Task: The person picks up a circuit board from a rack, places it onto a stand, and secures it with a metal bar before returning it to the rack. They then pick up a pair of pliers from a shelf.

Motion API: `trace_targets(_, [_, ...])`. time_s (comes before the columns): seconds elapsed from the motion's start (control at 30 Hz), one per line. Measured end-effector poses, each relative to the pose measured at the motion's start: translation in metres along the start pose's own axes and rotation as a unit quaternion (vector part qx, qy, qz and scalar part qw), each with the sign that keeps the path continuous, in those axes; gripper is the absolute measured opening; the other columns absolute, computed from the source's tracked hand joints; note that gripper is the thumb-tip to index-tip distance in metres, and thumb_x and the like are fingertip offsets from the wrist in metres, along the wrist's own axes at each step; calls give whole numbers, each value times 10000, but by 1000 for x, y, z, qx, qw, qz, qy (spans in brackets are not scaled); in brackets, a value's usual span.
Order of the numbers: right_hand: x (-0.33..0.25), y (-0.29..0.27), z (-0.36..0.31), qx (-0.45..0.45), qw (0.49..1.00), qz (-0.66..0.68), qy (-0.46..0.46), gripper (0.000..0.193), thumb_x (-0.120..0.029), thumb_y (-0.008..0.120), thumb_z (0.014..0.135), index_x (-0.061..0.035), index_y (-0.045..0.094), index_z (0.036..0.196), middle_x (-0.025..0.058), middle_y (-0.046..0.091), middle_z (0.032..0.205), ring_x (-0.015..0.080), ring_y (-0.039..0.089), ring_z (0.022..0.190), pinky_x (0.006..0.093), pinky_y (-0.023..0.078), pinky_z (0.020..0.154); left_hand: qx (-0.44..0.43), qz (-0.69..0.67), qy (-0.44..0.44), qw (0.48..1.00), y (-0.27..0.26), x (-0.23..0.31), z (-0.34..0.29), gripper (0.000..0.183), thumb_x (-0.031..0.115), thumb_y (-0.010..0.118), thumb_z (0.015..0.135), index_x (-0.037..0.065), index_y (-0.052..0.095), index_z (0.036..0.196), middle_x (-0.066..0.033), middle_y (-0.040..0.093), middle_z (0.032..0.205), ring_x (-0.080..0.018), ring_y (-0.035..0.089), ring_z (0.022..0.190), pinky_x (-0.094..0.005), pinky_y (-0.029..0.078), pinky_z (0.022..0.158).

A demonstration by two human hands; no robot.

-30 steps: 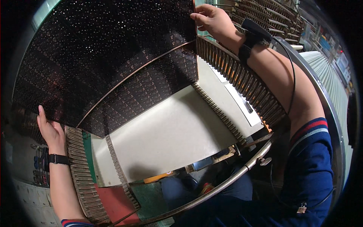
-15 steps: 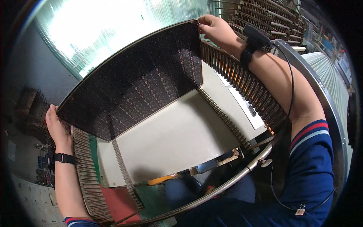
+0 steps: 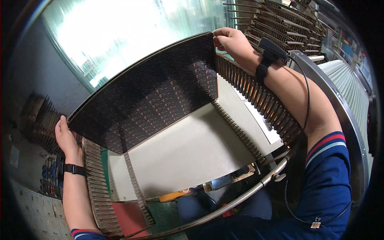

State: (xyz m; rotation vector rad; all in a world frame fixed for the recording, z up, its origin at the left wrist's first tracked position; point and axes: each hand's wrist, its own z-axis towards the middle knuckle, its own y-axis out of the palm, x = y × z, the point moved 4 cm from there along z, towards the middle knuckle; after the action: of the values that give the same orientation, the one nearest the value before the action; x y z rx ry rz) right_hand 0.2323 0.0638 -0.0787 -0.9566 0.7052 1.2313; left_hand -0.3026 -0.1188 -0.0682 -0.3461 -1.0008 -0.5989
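Observation:
A large dark rectangular panel (image 3: 148, 96), covered with rows of small copper-coloured marks, stands upright across a slotted rack. Its lower edge meets two toothed strips, the right strip (image 3: 240, 132) and the left strip (image 3: 138, 188). My left hand (image 3: 66, 136) grips the panel's left end near its upper corner, with the thumb side uppermost. At the upper right corner, my right hand (image 3: 234, 42) pinches the other end between thumb and fingers. The rack's ribbed sides, left (image 3: 98, 188) and right (image 3: 260, 98), run toward me below my hands.
A curved metal tube (image 3: 244, 195) forms the rack's near edge, above my legs. A pale flat surface (image 3: 188, 148) shows beneath the strips. Other slotted racks (image 3: 280, 28) stand at the far right and far left (image 3: 38, 116). A metal-edged machine (image 3: 340, 96) borders my right arm.
The whole view has shifted slightly, so panel, rack and hands sit a little lower and more to the right. Both hands keep their hold; the panel's place in the rack looks about the same.

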Motion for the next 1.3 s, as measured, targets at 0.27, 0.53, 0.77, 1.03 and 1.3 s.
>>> trace_targets(0.27, [1, -5, 6, 0, 1000, 3, -25, 328, -76, 493, 964, 13, 593, 1263, 92, 670, 1090, 155, 635, 1000, 291, 495, 914, 21, -11, 24, 999, 0, 10, -2, 257, 289, 580, 996, 60, 632, 1102, 17, 656, 896, -21, 451, 625, -200, 358, 526])
trace_targets(0.53, [1, -4, 5, 1, 998, 45, -32, 348, -51, 479, 919, 46, 611, 1226, 118, 676, 1047, 175, 634, 981, 301, 496, 913, 25, -12, 15, 999, 1, 13, -6, 280, 264, 536, 1012, 65, 640, 1179, -8, 697, 966, -36, 486, 653, -213, 385, 567])
trace_targets(0.77, [8, -5, 10, -23, 998, 50, -12, 329, -92, 480, 979, 34, 556, 1274, 93, 645, 1163, 167, 620, 1084, 318, 474, 993, 18, 30, 14, 999, 1, 16, -7, 265, 253, 535, 1010, 66, 643, 1163, 16, 673, 942, -43, 483, 673, -226, 405, 598])
trace_targets(1.03, [16, -3, 7, -46, 998, 32, 24, 325, -100, 530, 926, 6, 596, 1226, 96, 668, 1107, 172, 622, 1029, 310, 483, 901, -149, 104, -98, 979, -6, 6, -25, 561, 339, 577, 988, 41, 417, 1436, -12, 568, 1131, -71, 504, 893, -248, 439, 838])
trace_targets(1.3, [9, -2, 4, -47, 997, 2, 54, 314, -112, 517, 931, 10, 611, 1205, 75, 681, 1075, 155, 625, 994, 305, 481, 847, -129, 25, -130, 983, -6, 9, -45, 731, 411, 610, 959, 25, 313, 1505, -136, 414, 1461, -217, 460, 1277, -330, 359, 1091])
